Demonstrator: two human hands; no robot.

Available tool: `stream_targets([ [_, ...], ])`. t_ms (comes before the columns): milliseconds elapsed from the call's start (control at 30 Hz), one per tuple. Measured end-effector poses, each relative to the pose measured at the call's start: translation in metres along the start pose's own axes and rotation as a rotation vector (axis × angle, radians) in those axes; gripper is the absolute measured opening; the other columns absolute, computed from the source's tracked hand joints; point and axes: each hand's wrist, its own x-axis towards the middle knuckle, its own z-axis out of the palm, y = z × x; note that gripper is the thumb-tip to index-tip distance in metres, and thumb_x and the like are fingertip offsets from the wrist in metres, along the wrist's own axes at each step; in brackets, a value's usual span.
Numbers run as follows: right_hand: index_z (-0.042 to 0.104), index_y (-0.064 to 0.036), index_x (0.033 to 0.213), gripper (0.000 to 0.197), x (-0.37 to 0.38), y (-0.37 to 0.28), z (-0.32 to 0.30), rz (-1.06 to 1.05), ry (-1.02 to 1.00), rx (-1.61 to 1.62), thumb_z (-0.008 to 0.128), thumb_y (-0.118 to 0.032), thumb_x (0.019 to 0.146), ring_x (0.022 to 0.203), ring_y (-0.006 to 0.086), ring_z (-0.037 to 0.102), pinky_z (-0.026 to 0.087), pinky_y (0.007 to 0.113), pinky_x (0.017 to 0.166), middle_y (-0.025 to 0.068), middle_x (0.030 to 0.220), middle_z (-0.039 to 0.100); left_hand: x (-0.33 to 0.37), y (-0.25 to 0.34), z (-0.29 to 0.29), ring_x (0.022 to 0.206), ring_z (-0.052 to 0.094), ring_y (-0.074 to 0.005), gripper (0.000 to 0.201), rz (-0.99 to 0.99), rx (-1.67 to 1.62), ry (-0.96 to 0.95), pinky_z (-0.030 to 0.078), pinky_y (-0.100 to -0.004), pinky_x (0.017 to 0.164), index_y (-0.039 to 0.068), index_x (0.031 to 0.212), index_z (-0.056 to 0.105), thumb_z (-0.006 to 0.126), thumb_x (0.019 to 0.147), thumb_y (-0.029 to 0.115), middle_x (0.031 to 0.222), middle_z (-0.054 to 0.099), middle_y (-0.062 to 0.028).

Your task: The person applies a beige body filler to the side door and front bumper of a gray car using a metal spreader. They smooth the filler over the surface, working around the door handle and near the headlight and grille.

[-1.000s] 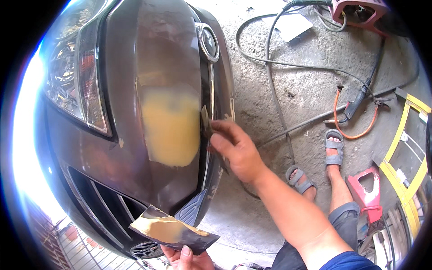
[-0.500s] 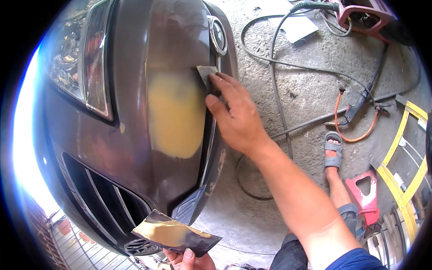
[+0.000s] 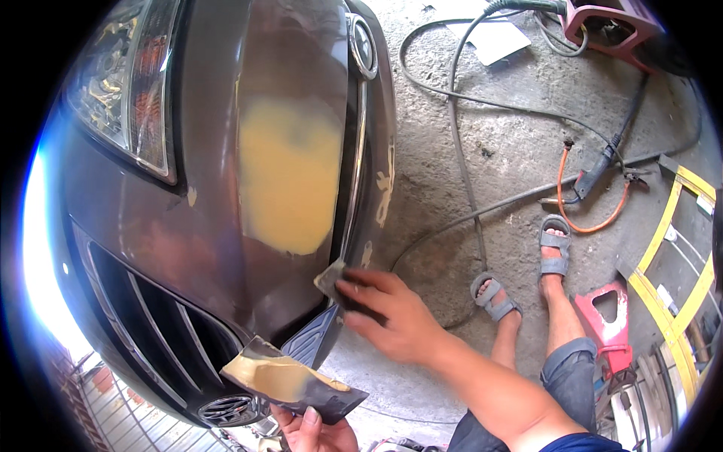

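Observation:
My right hand (image 3: 399, 313) grips a small dark putty spreader (image 3: 329, 279), its edge smeared with yellow, beside the lower end of the chrome trim. A patch of yellow body filler (image 3: 290, 181) covers part of the brown car bumper (image 3: 215, 211). Below the bumper, my left hand (image 3: 312, 433) pinches a dark flat plate (image 3: 343, 403) by its lower edge. A thick smear of yellow filler (image 3: 275, 377) lies on top of that plate. The spreader is apart from the filler patch.
The headlight (image 3: 124, 83) and slatted grille (image 3: 151, 316) flank the bumper. Cables (image 3: 456, 135) run over the concrete floor to a red machine (image 3: 617, 30). My sandalled feet (image 3: 555, 248) stand near a red jack-like stand (image 3: 606, 324) and a yellow metal frame (image 3: 655, 279).
My right hand has moved down with the spreader, away from the upper edge of the filler patch. The left hand keeps the plate in nearly the same place. A second foot now shows.

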Motion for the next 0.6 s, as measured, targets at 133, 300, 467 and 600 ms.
stream_targets([
  [133, 0.067, -0.0068, 0.113, 0.035, -0.024, -0.023, -0.033, -0.112, -0.377, 0.524, 0.071, -0.022, 0.081, 0.117, 0.0312, 0.054, 0.044, 0.039, 0.097, 0.0164, 0.128, 0.055, 0.006, 0.001, 0.015, 0.119, 0.053, -0.0281, 0.058, -0.011, -0.013, 0.039, 0.045, -0.0443, 0.101, 0.007, 0.139, 0.040, 0.053, 0.084, -0.006, 0.133, 0.051, -0.0159],
  [300, 0.065, -0.0045, 0.114, 0.034, -0.012, 0.011, -0.044, 0.002, -0.100, 0.116, 0.069, -0.022, 0.085, 0.111, 0.0266, 0.058, 0.044, 0.033, 0.095, 0.0124, 0.120, 0.061, 0.007, 0.009, 0.014, 0.117, 0.055, -0.0294, 0.057, 0.078, -0.019, -0.022, 0.048, -0.0463, 0.098, 0.007, 0.139, 0.038, 0.051, 0.085, -0.006, 0.134, 0.050, -0.0165],
  [467, 0.054, -0.0010, 0.125, 0.043, 0.077, 0.010, -0.028, 0.162, 0.323, 0.792, 0.062, -0.027, 0.091, 0.109, 0.0181, 0.057, 0.044, 0.031, 0.095, 0.0098, 0.116, 0.062, 0.000, 0.001, -0.001, 0.118, 0.054, -0.0303, 0.055, 0.068, 0.008, -0.038, 0.048, -0.0492, 0.098, 0.007, 0.139, 0.039, 0.050, 0.087, -0.006, 0.133, 0.051, -0.0163],
  [600, 0.052, -0.0022, 0.127, 0.046, 0.069, 0.022, -0.003, 0.160, 0.318, 0.480, 0.062, -0.028, 0.091, 0.112, 0.0213, 0.057, 0.044, 0.032, 0.095, 0.0132, 0.114, 0.062, -0.003, 0.002, 0.000, 0.117, 0.055, -0.0288, 0.056, 0.061, 0.021, 0.003, 0.048, -0.0480, 0.098, 0.009, 0.139, 0.040, 0.051, 0.086, -0.005, 0.133, 0.052, -0.0148],
])
